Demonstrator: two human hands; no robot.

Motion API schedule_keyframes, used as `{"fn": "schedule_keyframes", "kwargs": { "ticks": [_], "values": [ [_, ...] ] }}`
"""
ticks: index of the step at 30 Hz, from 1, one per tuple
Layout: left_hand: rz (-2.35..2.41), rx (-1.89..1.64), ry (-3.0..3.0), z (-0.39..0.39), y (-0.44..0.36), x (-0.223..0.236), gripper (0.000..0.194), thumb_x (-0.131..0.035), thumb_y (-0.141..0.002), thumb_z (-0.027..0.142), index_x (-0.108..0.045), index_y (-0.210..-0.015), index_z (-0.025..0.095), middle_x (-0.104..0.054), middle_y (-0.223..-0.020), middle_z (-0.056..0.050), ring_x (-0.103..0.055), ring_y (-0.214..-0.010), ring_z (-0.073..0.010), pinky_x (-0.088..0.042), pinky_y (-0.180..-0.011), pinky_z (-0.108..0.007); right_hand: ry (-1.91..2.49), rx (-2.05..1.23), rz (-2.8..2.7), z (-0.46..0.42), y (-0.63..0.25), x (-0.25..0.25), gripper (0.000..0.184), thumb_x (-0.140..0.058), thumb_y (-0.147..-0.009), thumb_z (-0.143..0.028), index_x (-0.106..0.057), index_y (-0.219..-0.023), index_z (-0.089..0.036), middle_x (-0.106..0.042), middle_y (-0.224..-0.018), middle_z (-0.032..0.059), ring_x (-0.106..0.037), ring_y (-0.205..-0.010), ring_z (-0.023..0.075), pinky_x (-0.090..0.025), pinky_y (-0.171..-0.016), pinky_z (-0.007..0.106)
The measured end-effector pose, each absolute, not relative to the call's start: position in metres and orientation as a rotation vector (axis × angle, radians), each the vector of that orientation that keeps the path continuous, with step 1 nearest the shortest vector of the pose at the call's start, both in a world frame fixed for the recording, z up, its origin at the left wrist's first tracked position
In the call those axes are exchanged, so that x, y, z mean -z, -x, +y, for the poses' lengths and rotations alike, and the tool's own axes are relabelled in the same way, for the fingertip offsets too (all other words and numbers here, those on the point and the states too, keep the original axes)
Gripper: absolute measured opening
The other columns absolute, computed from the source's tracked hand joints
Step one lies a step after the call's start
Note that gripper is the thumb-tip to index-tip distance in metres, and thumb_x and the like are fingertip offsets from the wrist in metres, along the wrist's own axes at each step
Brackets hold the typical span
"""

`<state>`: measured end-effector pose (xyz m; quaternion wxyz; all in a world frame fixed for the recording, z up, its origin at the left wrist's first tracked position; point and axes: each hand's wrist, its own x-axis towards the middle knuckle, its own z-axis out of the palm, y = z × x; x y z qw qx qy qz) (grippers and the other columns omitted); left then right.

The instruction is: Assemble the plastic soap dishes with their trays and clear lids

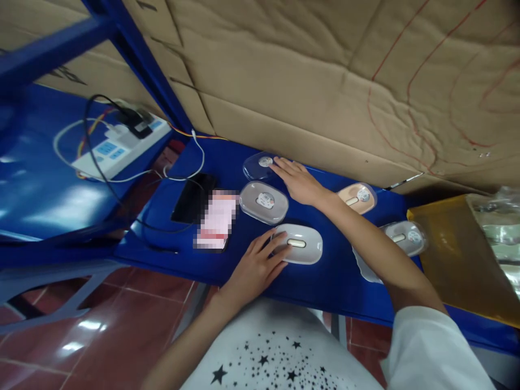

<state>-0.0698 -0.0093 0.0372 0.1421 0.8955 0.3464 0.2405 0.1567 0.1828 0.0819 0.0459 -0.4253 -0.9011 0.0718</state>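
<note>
A white oval dish (311, 252) with a short cream slot in its middle, like a soap dish, lies near the table's front edge. My left hand (260, 260) rests on its left end with the fingers spread. Farther back, my right hand (298, 181) reaches over a clear oval lid (252, 168) with a round label. Its fingers are stretched out, and the tips touch the lid near the label. Between my hands sits a greyish oval dish (249, 200) under a clear cover with a white sticker. What lies beneath my right palm is hidden.
Right of my forearm are a peach covered dish (345, 194) and a white one (414, 246), beside a yellow-brown box (459, 254). A lit phone (217, 216), a black device (189, 200) and a power strip (117, 154) with cables are at left. Cardboard (284, 81) stands behind.
</note>
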Motion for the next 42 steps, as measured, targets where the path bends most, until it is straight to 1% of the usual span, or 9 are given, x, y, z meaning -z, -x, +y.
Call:
{"fn": "schedule_keyframes", "kwargs": {
  "ticks": [4,6,8,12,18,24,27,33,42],
  "values": [
    [0.998,-0.669,-2.534,-0.013,0.073,-0.039,0.038,-0.063,-0.108,0.020,-0.065,-0.146,0.022,-0.058,-0.163,-0.009,-0.046,-0.158,-0.0325,-0.054,-0.122,-0.054,1.302,-0.124,-2.764,0.185,-0.152,-0.078,0.059,-0.067,-0.104,-0.031,-0.052,-0.159,-0.014,-0.061,-0.153,0.0223,-0.054,-0.146,0.0388,-0.041,-0.122,0.058],
    [0.974,-0.658,-2.527,-0.013,0.077,-0.041,0.038,-0.062,-0.109,0.019,-0.065,-0.146,0.023,-0.058,-0.163,-0.008,-0.046,-0.158,-0.0316,-0.054,-0.122,-0.053,1.342,-0.082,-2.707,0.170,-0.168,-0.080,0.060,-0.073,-0.101,-0.042,-0.057,-0.153,-0.015,-0.062,-0.147,0.0221,-0.056,-0.141,0.0408,-0.043,-0.119,0.059],
    [0.938,-0.637,-2.533,-0.010,0.080,-0.043,0.037,-0.062,-0.108,0.019,-0.065,-0.145,0.024,-0.059,-0.162,-0.009,-0.047,-0.156,-0.0318,-0.055,-0.120,-0.054,1.433,-0.138,-2.633,0.155,-0.188,-0.081,0.066,-0.076,-0.099,-0.046,-0.055,-0.154,-0.017,-0.056,-0.153,0.0232,-0.057,-0.141,0.0412,-0.047,-0.117,0.059],
    [0.868,-0.629,-2.545,-0.001,0.082,-0.044,0.041,-0.065,-0.107,0.021,-0.062,-0.148,0.022,-0.061,-0.158,-0.012,-0.053,-0.151,-0.0344,-0.058,-0.116,-0.055,1.583,-0.365,-2.558,0.124,-0.218,-0.086,0.075,-0.079,-0.096,-0.043,-0.047,-0.160,-0.021,-0.054,-0.158,0.0223,-0.066,-0.135,0.0373,-0.057,-0.111,0.056],
    [0.894,-0.688,-2.403,0.003,0.077,-0.044,0.057,-0.066,-0.106,0.024,-0.048,-0.161,0.021,-0.056,-0.160,-0.018,-0.058,-0.146,-0.0338,-0.056,-0.120,-0.055,1.685,-0.151,-2.470,0.040,-0.230,-0.117,0.062,-0.073,-0.101,-0.043,-0.053,-0.155,-0.021,-0.053,-0.164,0.0225,-0.054,-0.152,0.0416,-0.049,-0.121,0.066],
    [0.944,-0.721,-2.218,-0.004,0.073,-0.037,0.075,-0.061,-0.109,0.030,-0.022,-0.174,0.030,-0.047,-0.167,-0.019,-0.053,-0.154,-0.0369,-0.057,-0.118,-0.059,1.604,-0.506,-2.484,-0.042,-0.225,-0.120,0.068,-0.074,-0.100,-0.042,-0.048,-0.161,-0.029,-0.051,-0.170,0.0140,-0.055,-0.153,0.0339,-0.058,-0.118,0.058],
    [0.916,-0.686,-2.125,-0.004,0.070,-0.035,0.084,-0.064,-0.108,0.030,-0.014,-0.176,0.034,-0.048,-0.167,-0.018,-0.054,-0.153,-0.0353,-0.057,-0.118,-0.057,1.580,-0.495,-2.514,-0.054,-0.213,-0.109,0.067,-0.071,-0.102,-0.036,-0.046,-0.163,-0.029,-0.047,-0.173,0.0138,-0.051,-0.156,0.0338,-0.057,-0.120,0.058],
    [0.900,-0.643,-2.047,-0.001,0.068,-0.036,0.094,-0.068,-0.103,0.019,-0.012,-0.176,0.037,-0.050,-0.165,-0.016,-0.053,-0.153,-0.0338,-0.053,-0.123,-0.058,1.482,-0.293,-2.600,-0.050,-0.195,-0.098,0.063,-0.067,-0.099,-0.031,-0.050,-0.159,-0.023,-0.046,-0.172,0.0178,-0.044,-0.159,0.0387,-0.050,-0.123,0.064],
    [0.905,-0.631,-1.992,-0.003,0.068,-0.036,0.098,-0.073,-0.102,0.023,-0.011,-0.175,0.043,-0.048,-0.164,-0.013,-0.052,-0.153,-0.0339,-0.053,-0.122,-0.060,1.477,-0.206,-2.557,-0.053,-0.193,-0.074,0.067,-0.069,-0.101,-0.042,-0.048,-0.162,-0.026,-0.045,-0.171,0.0188,-0.046,-0.155,0.0414,-0.052,-0.118,0.064]
  ]
}}
